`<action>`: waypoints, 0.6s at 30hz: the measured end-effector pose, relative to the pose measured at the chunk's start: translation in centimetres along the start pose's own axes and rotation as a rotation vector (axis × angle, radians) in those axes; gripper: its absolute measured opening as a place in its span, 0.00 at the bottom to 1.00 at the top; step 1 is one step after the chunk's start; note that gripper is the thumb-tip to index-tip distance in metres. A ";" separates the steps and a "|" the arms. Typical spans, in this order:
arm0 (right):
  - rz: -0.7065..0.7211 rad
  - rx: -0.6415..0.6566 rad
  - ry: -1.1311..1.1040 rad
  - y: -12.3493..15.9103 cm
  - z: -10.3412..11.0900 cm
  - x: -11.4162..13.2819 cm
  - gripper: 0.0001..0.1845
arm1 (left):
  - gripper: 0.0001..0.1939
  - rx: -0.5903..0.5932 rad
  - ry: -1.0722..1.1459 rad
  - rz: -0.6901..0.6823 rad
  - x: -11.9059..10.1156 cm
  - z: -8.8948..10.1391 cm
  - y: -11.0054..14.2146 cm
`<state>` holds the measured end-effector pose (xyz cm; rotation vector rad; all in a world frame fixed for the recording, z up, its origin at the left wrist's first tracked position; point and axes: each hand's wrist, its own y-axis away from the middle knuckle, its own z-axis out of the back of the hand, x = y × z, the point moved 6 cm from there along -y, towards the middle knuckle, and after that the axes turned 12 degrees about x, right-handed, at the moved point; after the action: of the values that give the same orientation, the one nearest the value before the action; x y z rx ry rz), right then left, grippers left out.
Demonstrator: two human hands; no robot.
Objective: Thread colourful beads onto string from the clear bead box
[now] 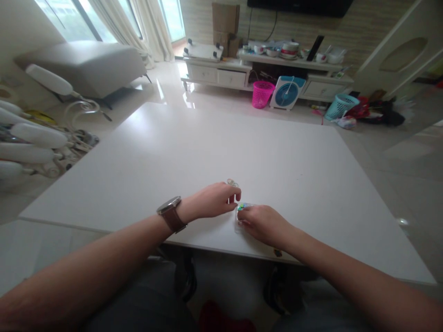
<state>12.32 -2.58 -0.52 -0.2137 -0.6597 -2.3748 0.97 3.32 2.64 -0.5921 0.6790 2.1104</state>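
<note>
A clear packet with small green and blue pieces at its far end lies flat on the white tabletop, just in from the near edge and around the middle of that edge's length. The right hand comes in from the right, its fingers bent over the packet and covering part of it; whether they pinch it cannot be told. The left hand is just beside the packet, its fingers curved and a narrow gap showing between them and the thumb; whether the thumb touches the packet is unclear. A watch with a brown strap is on the left wrist. Some thin loops lie just past the left fingers, toward the far edge. A small dark object sits right at the near edge, to the right of the packet, beside the right forearm.
</note>
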 end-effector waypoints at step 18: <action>0.029 0.003 0.000 1.2 0.6 -0.4 0.07 | 0.09 0.000 -0.052 0.020 2.7 0.1 -0.8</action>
<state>13.36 -2.81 0.35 -0.2209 -0.6564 -2.3454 0.15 5.27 0.84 -0.5304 0.6577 2.1370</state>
